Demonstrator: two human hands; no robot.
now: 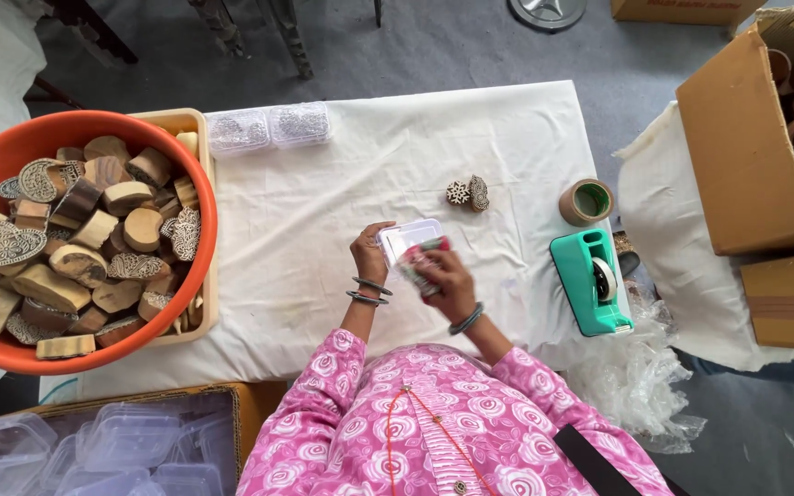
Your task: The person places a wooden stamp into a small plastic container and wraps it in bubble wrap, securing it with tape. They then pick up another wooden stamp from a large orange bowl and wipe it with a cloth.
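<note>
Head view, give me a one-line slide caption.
Both hands, left and right, hold a clear box over a white cloth, beside a tub of wooden blocks.

You are wearing a pink rose-print top (pixel 434 432) with long sleeves, and dark metal bangles (pixel 368 291) on both wrists.

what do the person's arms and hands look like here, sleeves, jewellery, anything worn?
Both arms wear pink sleeves printed with white and darker pink rose swirls, ending above the wrists. The left hand is bare, with two dark metal bangles on its wrist. The right hand is also bare, with one grey bangle on its wrist. No gloves; any rings are too small to tell.
</note>
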